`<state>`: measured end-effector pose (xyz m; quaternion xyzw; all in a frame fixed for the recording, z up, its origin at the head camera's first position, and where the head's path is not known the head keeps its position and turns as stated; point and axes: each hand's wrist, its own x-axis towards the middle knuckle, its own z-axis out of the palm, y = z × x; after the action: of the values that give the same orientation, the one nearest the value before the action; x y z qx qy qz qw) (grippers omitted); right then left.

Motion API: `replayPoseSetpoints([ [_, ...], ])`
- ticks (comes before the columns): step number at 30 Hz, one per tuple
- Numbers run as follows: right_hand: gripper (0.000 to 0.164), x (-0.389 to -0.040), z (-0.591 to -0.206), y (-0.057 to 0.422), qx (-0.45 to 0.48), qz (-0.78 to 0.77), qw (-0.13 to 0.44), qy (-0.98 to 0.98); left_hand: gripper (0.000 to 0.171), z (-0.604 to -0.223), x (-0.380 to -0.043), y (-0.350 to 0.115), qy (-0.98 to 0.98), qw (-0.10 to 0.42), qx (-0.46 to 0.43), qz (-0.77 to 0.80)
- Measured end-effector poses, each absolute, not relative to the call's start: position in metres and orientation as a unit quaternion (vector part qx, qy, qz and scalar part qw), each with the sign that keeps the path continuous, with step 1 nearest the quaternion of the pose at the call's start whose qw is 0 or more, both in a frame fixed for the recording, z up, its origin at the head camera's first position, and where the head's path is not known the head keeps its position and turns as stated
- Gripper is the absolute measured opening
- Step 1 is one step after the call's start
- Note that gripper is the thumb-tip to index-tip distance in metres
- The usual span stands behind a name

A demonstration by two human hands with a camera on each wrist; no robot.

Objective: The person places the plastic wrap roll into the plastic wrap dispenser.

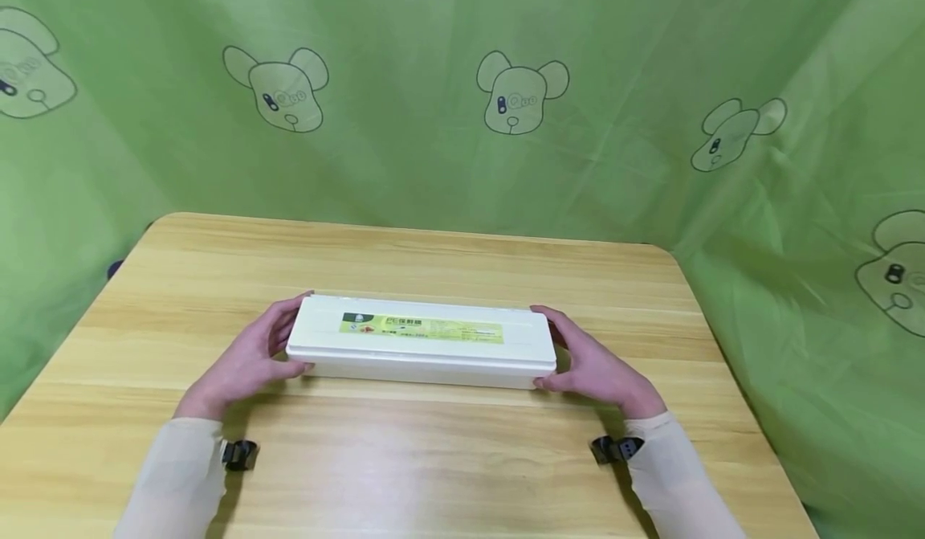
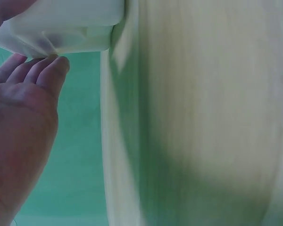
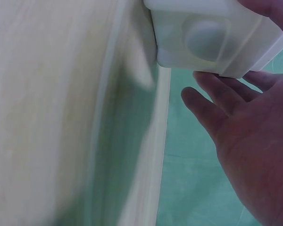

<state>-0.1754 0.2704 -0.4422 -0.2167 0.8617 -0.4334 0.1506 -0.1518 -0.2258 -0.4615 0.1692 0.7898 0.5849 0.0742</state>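
Observation:
A long white cling film box [image 1: 426,366] with a yellow-green label [image 1: 422,328] sits lid up on the wooden table, its lid closed. My left hand [image 1: 253,354] grips its left end, thumb at the near side and fingers round the far side. At the right end my right hand [image 1: 588,358] holds it the same way, thumb in front and fingers behind. The right wrist view shows the box's end wall [image 3: 205,40] between that thumb and the fingers. In the left wrist view, the fingers [image 2: 52,75] of my left hand touch the box's far side. Its contents are hidden.
The light wooden table [image 1: 405,459] has rounded far corners. Green cloth [image 1: 405,161] printed with bear heads hangs behind it and at both sides. A black wrist strap [image 1: 240,455] is on the left sleeve, another black strap [image 1: 617,449] on the right.

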Motion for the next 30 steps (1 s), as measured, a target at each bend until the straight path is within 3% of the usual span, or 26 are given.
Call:
replayPoseSetpoints([
  [13,0.101,-0.1754,-0.4448,0.2738,-0.229,-0.445,0.154,0.852,0.095,-0.4648,-0.1528,-0.2272,0.778,0.068,0.194,0.594],
  [30,0.101,-0.1762,-0.4438,0.2751,-0.204,-0.452,0.155,0.854,0.099,-0.4635,-0.1525,-0.2233,0.784,0.073,0.161,0.595],
])
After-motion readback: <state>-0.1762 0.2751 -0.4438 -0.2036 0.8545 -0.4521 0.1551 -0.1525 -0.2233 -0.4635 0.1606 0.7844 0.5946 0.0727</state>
